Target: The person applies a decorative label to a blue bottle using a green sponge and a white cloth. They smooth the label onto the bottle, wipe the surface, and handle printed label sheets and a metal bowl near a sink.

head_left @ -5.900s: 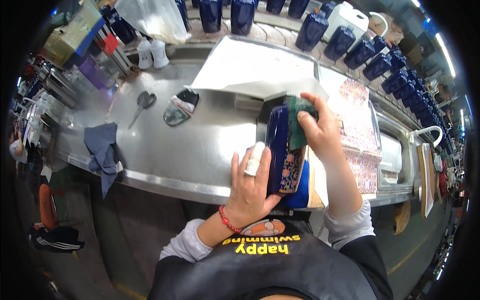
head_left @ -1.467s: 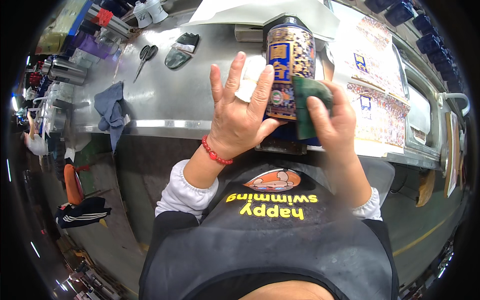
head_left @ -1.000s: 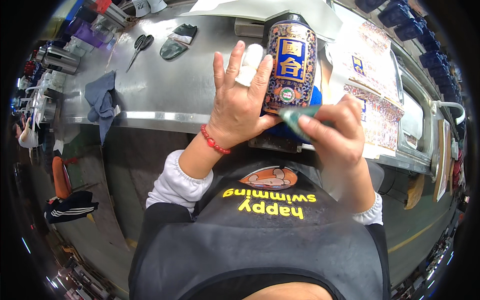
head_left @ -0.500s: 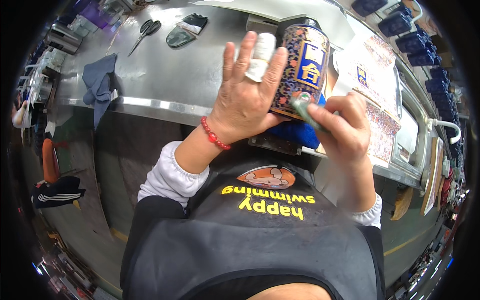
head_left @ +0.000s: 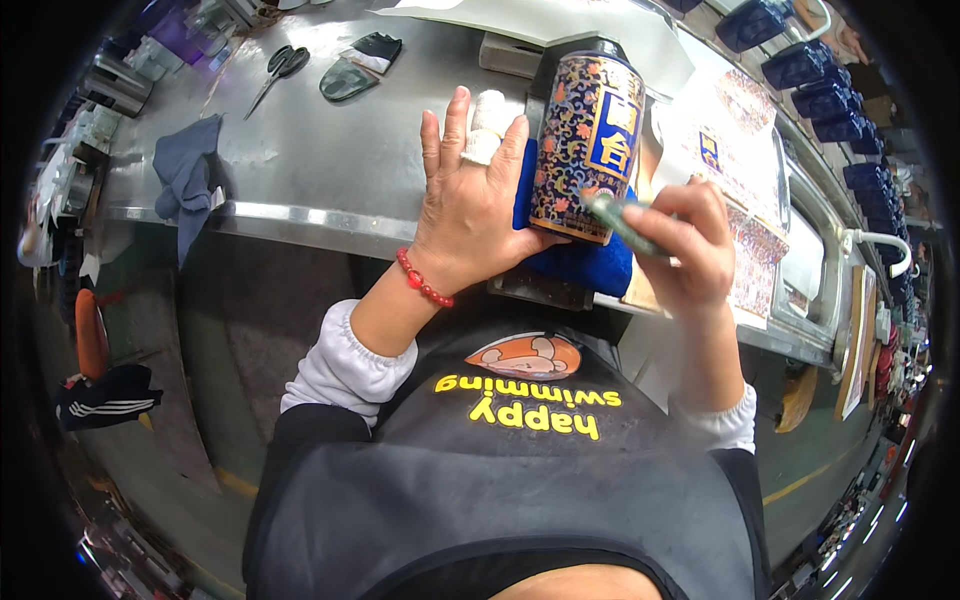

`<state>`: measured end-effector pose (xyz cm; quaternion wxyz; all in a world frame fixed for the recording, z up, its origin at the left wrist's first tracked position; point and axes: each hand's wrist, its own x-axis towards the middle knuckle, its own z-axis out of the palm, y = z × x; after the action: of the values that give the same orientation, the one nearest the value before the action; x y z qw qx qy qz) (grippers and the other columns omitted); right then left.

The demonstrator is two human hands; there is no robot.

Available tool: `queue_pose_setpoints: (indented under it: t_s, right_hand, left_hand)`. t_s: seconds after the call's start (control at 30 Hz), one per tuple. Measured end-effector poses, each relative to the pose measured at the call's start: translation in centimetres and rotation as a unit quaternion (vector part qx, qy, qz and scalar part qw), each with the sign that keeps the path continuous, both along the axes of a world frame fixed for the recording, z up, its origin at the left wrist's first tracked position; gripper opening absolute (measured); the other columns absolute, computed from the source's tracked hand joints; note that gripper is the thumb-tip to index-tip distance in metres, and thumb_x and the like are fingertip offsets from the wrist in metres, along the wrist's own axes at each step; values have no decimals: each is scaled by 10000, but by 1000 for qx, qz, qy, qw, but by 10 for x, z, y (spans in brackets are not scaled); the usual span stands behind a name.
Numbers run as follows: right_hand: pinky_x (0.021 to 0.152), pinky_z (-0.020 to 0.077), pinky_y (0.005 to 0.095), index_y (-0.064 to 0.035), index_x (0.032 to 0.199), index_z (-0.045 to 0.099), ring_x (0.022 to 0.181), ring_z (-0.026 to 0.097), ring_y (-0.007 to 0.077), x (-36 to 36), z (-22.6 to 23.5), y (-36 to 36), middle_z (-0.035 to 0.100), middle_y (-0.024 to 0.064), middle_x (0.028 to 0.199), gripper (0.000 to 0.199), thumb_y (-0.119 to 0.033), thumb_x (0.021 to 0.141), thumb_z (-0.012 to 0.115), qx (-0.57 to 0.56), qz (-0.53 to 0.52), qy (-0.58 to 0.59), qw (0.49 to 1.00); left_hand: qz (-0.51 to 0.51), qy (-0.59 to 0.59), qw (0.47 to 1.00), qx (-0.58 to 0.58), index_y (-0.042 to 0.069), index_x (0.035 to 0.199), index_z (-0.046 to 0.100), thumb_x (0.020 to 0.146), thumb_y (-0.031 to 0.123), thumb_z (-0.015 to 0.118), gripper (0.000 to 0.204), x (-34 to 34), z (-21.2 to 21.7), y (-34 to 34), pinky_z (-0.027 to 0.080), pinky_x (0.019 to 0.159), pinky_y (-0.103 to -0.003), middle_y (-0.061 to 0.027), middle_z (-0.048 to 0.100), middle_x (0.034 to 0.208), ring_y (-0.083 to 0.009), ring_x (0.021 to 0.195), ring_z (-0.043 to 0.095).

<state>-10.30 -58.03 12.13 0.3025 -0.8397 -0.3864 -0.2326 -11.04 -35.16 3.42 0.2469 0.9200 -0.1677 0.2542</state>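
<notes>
A dark blue bottle (head_left: 570,150) with a colourful floral label lies on a blue cloth (head_left: 590,268), its neck pointing away from me. My left hand (head_left: 465,215) is beside it, fingers spread; the thumb reaches to the bottle's base, and one finger wears a white wrap (head_left: 487,128). Pinched in my right hand (head_left: 695,240) is a small, flat, green piece (head_left: 628,224), its tip at the lower right of the label. Motion blurs this hand slightly, and I cannot make out whether the tip touches the bottle.
Scissors (head_left: 280,76), a dark green rounded piece (head_left: 347,80) and a grey cloth (head_left: 188,165) lie on the metal table (head_left: 300,150). Printed label sheets (head_left: 750,215) are at the right, beside a metal basin (head_left: 815,270). Several dark blue bottles (head_left: 830,105) stand farther right.
My left fingers have come away from the bottle's side, showing more of its label. The right hand stays near the base with the green piece. The whole view has shifted slightly.
</notes>
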Motion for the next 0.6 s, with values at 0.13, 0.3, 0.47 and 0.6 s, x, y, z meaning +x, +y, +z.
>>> queue_pose_setpoints:
  t_s: [0.13,0.3,0.47,0.6]
  right_hand:
    - [767,434,365,-105,970,736,820,565,255,-5,-23,-19,620,46,906,368,11,624,781,-52,218,77,972]
    - [726,462,356,-92,961,734,856,577,250,-7,-41,-37,635,45,945,383,64,616,788,47,40,136,989]
    - [766,462,360,-66,918,721,852,582,250,-8,-52,-44,639,50,928,341,77,611,758,8,125,119,985]
    - [767,463,375,-59,936,718,849,591,268,-1,-45,-40,638,67,905,351,62,610,764,107,41,84,990]
  left_hand:
    - [-25,29,998,-43,-73,1377,550,674,592,843,1011,3,-2,-2,37,1193,-668,-273,587,1328,-494,1503,196]
    - [-49,31,997,-49,-45,1399,539,685,610,842,1015,6,-9,-2,41,1193,-666,-203,691,1138,-477,1510,192]
    - [-68,48,995,-57,-42,1428,514,698,627,828,1039,8,-13,-1,58,1197,-658,-174,710,1106,-466,1500,223]
    - [-70,52,994,-68,-33,1431,516,687,647,825,1054,9,-12,-1,103,1189,-663,-171,697,1201,-479,1477,263]
